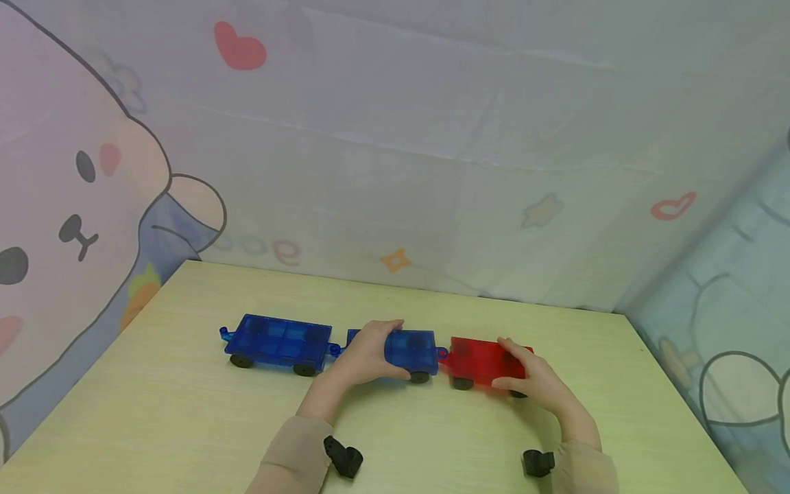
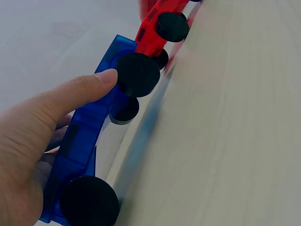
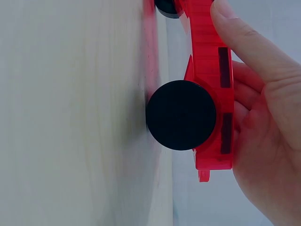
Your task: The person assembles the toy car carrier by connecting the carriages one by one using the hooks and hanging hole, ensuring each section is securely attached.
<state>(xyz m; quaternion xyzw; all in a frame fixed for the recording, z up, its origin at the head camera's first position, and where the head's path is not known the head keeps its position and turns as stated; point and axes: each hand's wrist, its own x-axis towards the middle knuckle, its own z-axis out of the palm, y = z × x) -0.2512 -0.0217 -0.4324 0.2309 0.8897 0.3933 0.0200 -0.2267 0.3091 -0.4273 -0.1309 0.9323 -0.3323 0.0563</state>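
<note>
Midway along a row of three toy wagons sits the middle blue wagon (image 1: 416,350), my landmark for everything else; from my remote station I see the left hand (image 1: 369,353) gripping it, thumb (image 2: 106,80) on the near side beside a black wheel (image 2: 138,74), other fingers behind, a hold that I judge steadies the body and leaves its right end free; just right of this landmark is the red wagon (image 1: 478,360), pinched across its sides by the right hand (image 1: 532,374), probably to keep the two in line; between them a blue ring (image 1: 442,353) meets the red wagon's near end, though I cannot tell whether they are locked; just left of the landmark is the other blue wagon (image 1: 280,341), touched by neither hand, a hook (image 1: 225,335) jutting from its outer end; on the landmark's near side, I make out black mounts (image 1: 343,457) at the cuffs of beige sleeves (image 1: 296,449); beneath it spreads a pale wood-grain table (image 1: 432,432), its back edge behind the row; past that edge hangs a creased cloth (image 1: 395,137), printed with a cartoon animal (image 1: 62,171) well left of the landmark and a red heart (image 1: 241,51) high behind it.
</note>
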